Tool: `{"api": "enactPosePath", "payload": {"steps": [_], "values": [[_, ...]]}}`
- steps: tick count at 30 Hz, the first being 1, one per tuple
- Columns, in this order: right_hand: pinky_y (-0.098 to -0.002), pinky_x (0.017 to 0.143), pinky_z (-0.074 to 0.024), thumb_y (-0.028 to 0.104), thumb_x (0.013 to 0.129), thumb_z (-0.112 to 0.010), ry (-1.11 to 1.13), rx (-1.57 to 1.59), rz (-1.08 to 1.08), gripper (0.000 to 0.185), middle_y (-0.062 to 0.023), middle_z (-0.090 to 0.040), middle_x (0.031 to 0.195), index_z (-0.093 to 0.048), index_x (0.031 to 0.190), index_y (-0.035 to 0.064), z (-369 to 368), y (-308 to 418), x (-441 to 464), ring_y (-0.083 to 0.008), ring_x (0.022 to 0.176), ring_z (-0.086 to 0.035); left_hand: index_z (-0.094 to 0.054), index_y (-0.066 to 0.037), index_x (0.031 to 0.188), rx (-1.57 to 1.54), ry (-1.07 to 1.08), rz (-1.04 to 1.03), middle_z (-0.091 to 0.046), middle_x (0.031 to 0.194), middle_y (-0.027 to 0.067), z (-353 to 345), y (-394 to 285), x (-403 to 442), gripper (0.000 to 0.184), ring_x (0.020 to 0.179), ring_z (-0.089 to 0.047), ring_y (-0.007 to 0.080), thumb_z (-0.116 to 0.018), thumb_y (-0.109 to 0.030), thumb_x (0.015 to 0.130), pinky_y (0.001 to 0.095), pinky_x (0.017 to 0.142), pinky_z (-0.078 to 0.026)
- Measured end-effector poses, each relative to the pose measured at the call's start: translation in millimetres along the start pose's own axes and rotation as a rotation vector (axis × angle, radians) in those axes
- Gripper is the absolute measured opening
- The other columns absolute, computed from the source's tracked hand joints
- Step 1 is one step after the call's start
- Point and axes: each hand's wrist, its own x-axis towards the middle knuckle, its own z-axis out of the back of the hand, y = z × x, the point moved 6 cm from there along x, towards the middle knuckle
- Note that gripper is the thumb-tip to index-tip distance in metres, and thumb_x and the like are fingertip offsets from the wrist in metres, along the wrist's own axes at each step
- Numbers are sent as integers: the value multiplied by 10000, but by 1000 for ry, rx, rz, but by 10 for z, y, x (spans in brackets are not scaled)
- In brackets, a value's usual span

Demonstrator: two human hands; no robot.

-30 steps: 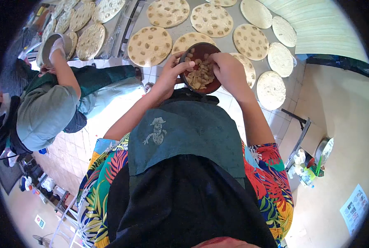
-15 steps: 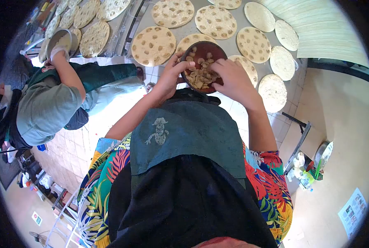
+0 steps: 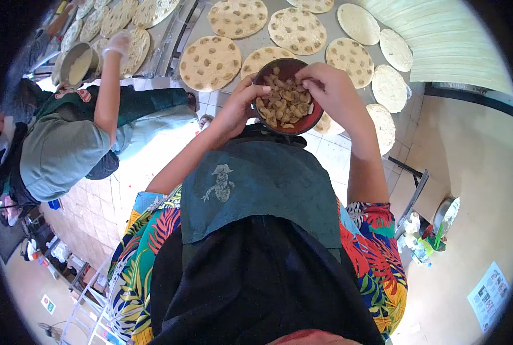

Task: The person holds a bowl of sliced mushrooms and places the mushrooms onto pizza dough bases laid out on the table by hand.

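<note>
My left hand [image 3: 238,108] is closed on the left side of a round bowl [image 3: 311,119], dark outside and reddish inside, its thumb over the rim. Small pale-brown slices [image 3: 283,102], perhaps mushroom, heap inside it. Over the bowl's upper right rim is my right hand [image 3: 332,91], fingers curled together above the slices; what they pinch is hidden. Just beyond the bowl, a partly covered flat dough round [image 3: 263,57] carries brown pieces. A similar topped round [image 3: 210,62] lies to the left, and another [image 3: 350,62] to the right.
Several more dough rounds lie on the metal table [image 3: 251,44], including a plain one [image 3: 358,24] at right. To my left, a co-worker's gloved hand [image 3: 118,43] is over another table's rounds, beside a metal bowl [image 3: 79,64]. A metal-framed stand [image 3: 414,192] is at right.
My right hand has lifted from inside the bowl to its upper right rim, fingers drawn together. The slices are more in view. The co-worker's gloved hand has left the metal bowl and moved right.
</note>
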Motion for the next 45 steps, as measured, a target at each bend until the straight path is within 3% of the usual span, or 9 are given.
{"api": "enactPosePath", "payload": {"steps": [6,11,21,23,26,34,36,39,45], "values": [[-385,756,-505,51,757,-588,97,-306,69,162,-115,-587,883,-636,912,39,-211,192,-112,-289,885,-600,-389,-63,1331,-21,8,-24,-516,1197,79,-16,-9,17,592,1083,-528,181,-601,-305,834,354,851,-474],[-379,743,-506,37,700,-570,-4,-534,221,174,-101,-574,870,-629,863,44,-482,64,-105,-276,867,-581,-389,-61,1330,8,8,-36,-515,1202,82,-40,5,76,605,1089,-527,186,-612,-311,826,352,848,-474],[-369,738,-514,41,780,-570,-255,-98,22,178,-121,-659,876,-652,938,36,-247,-187,-290,-287,812,-624,-381,-73,1323,48,-10,61,-515,1210,80,-146,84,195,584,1087,-540,189,-607,-281,826,363,851,-485],[-309,732,-518,36,802,-602,-209,373,-196,206,-92,-684,883,-658,1000,25,-200,-369,-360,-203,779,-646,-378,-73,1328,59,0,72,-518,1209,81,-194,80,217,591,1082,-545,190,-608,-280,825,362,851,-485],[-267,725,-505,36,813,-635,-213,734,-269,216,-60,-687,873,-660,1026,11,-117,-566,-474,-118,760,-623,-375,-70,1338,57,40,88,-526,1204,88,-223,133,299,607,1075,-553,193,-613,-283,823,358,847,-484],[-254,679,-493,46,810,-648,-293,482,-371,153,-46,-677,842,-683,952,0,37,-627,-705,-101,739,-600,-390,-66,1312,119,88,129,-515,1191,87,-339,206,437,585,1042,-564,193,-624,-282,821,348,836,-500],[-245,646,-488,50,804,-658,-277,246,-368,169,-59,-671,809,-675,960,-11,59,-568,-702,-106,700,-602,-393,-66,1307,124,82,126,-520,1174,86,-372,190,424,581,1036,-564,190,-623,-284,820,346,826,-504],[-234,639,-495,37,837,-641,-281,624,-417,182,-53,-657,808,-660,1009,-19,48,-711,-773,-108,686,-600,-396,-66,1302,136,72,116,-529,1150,84,-356,181,412,575,1026,-567,186,-618,-283,818,347,822,-509],[-250,675,-523,44,817,-671,-577,652,-519,196,-97,-679,845,-660,993,-42,445,-1205,-1240,-137,744,-640,-450,-30,1282,96,-14,107,-557,1222,96,-207,103,363,543,1148,-524,221,-603,-308,841,418,969,-422]]}}
